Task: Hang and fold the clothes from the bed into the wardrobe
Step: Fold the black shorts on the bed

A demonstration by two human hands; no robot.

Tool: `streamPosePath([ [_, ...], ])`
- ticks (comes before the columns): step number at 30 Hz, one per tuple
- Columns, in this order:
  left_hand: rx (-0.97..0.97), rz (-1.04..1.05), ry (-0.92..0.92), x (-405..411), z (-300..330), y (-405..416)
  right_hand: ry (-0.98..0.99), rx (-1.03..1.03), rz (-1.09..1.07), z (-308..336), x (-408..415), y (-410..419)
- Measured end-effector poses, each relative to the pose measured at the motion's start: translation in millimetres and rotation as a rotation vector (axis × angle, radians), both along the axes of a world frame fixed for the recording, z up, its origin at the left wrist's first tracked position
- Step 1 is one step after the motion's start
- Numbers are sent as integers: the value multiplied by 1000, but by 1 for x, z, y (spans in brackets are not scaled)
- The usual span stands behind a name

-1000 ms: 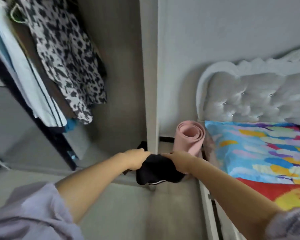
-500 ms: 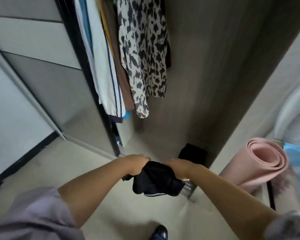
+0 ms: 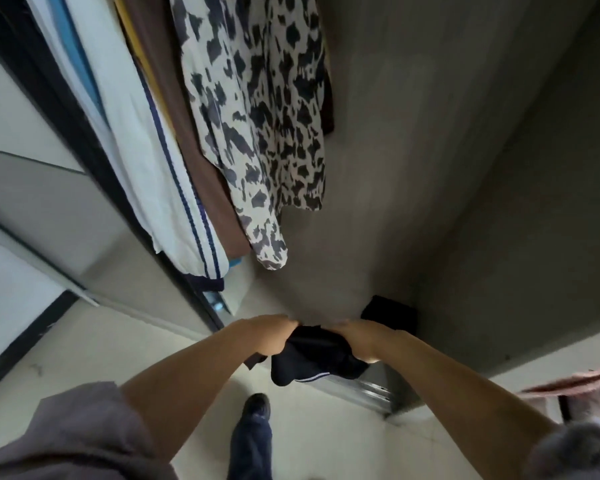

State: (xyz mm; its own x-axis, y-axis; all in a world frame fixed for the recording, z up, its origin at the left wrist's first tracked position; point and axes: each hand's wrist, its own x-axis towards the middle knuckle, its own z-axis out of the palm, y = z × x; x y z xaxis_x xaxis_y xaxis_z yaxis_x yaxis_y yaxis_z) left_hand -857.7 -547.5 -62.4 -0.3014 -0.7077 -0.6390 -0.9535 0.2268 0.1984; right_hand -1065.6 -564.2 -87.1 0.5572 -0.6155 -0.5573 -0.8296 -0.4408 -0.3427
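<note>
A folded black garment (image 3: 314,358) with a thin white stripe at its lower edge hangs between my hands. My left hand (image 3: 272,336) grips its left side and my right hand (image 3: 359,341) grips its right side, both held low at the wardrobe's open front. Another folded black piece (image 3: 390,311) lies on the wardrobe floor (image 3: 326,296) just beyond my right hand. Above hang a black-and-white spotted garment (image 3: 260,116), a brown one (image 3: 201,161) and a white one with navy stripes (image 3: 153,174).
The wardrobe's sliding door (image 3: 49,202) stands at the left with its metal track (image 3: 368,389) along the floor. The wardrobe's side wall (image 3: 499,220) rises on the right. A rolled pink mat (image 3: 575,382) shows at the right edge. My foot (image 3: 255,407) is on the pale floor.
My view has swung left from the bed to the wardrobe interior. Both hands have carried the black garment along, closer to the wardrobe floor and the other black piece.
</note>
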Motion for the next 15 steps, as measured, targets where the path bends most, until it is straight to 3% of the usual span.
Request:
streamPosePath([
  [5,71,-134,-7,-4,-48,-83,-7,6,-175,-32,-10,-49],
  [10,116,-254,34,-16,-80,-150,111,15,-267,-87,-11,-99],
  [15,142,-263,23,-11,-203,-192,139,56,-291,-207,-4,-128],
])
